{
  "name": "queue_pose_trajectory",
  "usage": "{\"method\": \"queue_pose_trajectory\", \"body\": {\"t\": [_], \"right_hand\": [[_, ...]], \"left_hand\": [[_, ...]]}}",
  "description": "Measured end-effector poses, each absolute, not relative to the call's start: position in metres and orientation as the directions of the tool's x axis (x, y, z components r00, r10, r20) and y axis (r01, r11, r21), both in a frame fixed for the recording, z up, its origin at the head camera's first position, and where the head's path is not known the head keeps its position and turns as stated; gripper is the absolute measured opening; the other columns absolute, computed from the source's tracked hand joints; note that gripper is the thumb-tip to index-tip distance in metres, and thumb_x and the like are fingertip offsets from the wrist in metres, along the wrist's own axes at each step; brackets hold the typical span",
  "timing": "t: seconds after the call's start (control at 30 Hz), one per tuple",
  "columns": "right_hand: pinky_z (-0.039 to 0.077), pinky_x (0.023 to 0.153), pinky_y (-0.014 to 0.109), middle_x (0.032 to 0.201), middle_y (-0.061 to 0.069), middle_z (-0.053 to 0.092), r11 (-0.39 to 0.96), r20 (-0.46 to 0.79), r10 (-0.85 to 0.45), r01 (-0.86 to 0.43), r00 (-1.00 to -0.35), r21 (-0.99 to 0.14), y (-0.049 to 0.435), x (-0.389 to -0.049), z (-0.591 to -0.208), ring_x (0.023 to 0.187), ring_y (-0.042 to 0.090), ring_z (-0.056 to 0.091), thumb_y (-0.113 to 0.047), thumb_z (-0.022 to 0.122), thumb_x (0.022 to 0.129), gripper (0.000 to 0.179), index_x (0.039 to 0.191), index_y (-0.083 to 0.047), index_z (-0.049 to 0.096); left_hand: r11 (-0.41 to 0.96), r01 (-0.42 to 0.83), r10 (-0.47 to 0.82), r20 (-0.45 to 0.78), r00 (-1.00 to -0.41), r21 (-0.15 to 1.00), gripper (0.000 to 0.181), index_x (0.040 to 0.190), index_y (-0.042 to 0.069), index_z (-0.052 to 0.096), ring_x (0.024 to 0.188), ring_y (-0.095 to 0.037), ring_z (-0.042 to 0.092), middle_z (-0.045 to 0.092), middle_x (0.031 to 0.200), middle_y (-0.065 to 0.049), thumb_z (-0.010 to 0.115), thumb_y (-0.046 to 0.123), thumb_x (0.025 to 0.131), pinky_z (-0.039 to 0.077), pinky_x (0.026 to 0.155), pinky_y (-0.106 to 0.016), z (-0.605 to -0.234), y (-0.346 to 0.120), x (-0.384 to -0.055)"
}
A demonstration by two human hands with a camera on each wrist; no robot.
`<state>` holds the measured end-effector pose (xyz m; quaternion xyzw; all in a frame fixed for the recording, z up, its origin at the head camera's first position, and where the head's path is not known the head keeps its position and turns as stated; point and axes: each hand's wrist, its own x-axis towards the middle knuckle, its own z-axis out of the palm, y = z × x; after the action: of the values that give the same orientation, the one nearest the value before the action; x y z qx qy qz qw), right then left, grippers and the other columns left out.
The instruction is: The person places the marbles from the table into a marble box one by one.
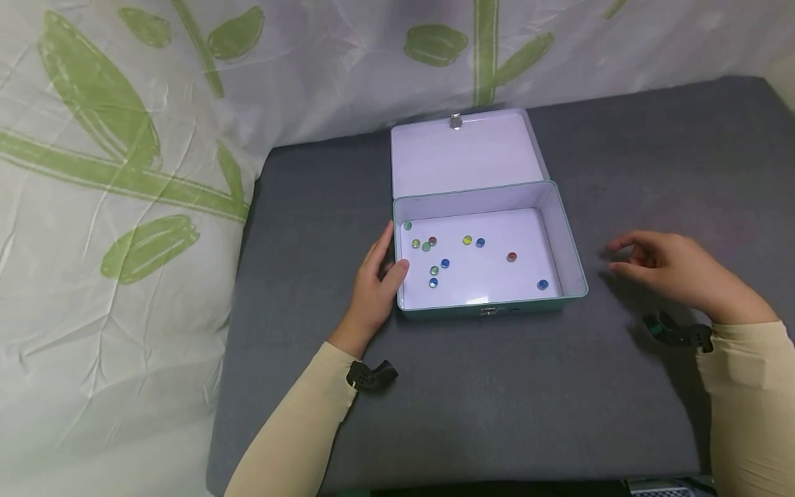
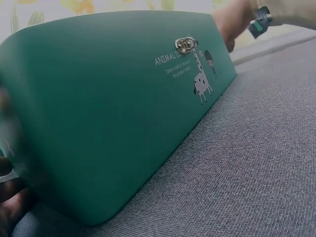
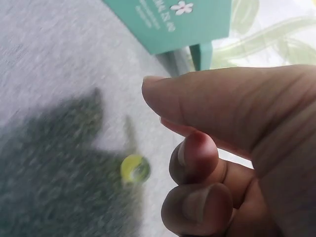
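Observation:
A green tin box with a white inside lies with its hinged lid folded back. Several glass marbles are scattered over its floor. At the box's left side, my left hand holds the wall, thumb at the rim and fingers along the outside. My right hand hovers to the right of the box, thumb and index finger apart, other fingers curled in, nothing held. Beneath it in the right wrist view is a yellow and green marble, apart from the fingers; the hand hides it in the head view.
Grey cloth covers the table. A white curtain with green leaf prints hangs behind and to the left. The lid's metal clasp is at the back, and a catch is on the box's front wall.

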<state>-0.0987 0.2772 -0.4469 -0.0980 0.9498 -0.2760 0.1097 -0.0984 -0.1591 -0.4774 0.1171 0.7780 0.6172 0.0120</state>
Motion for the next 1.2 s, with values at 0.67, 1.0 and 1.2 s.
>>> {"method": "queue_pose_trajectory", "body": {"t": [0.67,1.0,1.2], "right_hand": [[0.033,0.051,0.029,0.074,0.004,0.057,0.847,-0.192,-0.176,-0.048,-0.966,-0.53,0.291,-0.093,-0.464,0.054,0.01,0.041,-0.024,0.072,0.09,0.03,0.113,-0.006,0.066],[0.034,0.051,0.029,0.074,0.004,0.058,0.856,-0.185,-0.158,-0.041,-0.97,-0.516,0.293,-0.091,-0.468,0.055,0.011,0.043,-0.026,0.066,0.094,0.028,0.112,-0.005,0.065],[0.034,0.049,0.029,0.072,0.004,0.059,0.847,-0.179,-0.18,-0.06,-0.967,-0.529,0.294,-0.091,-0.466,0.054,0.01,0.043,-0.025,0.066,0.094,0.027,0.112,-0.005,0.065]], "left_hand": [[0.233,0.184,0.211,0.135,-0.968,0.955,0.061,0.153,0.0,0.026,0.13,-0.039,0.04,0.032,0.152,-0.025,0.05,0.009,0.097,0.038,0.101,-0.043,-0.454,-0.155,-0.091],[0.215,0.181,0.21,0.135,-0.968,0.96,0.061,0.153,-0.001,0.026,0.133,-0.038,0.038,0.031,0.153,-0.025,0.049,0.006,0.097,0.037,0.104,-0.05,-0.453,-0.155,-0.091],[0.211,0.199,0.217,0.153,-0.964,0.957,0.061,0.152,-0.003,0.026,0.136,-0.041,0.034,0.03,0.153,-0.027,0.05,0.006,0.097,0.034,0.105,-0.057,-0.453,-0.155,-0.091]]}}
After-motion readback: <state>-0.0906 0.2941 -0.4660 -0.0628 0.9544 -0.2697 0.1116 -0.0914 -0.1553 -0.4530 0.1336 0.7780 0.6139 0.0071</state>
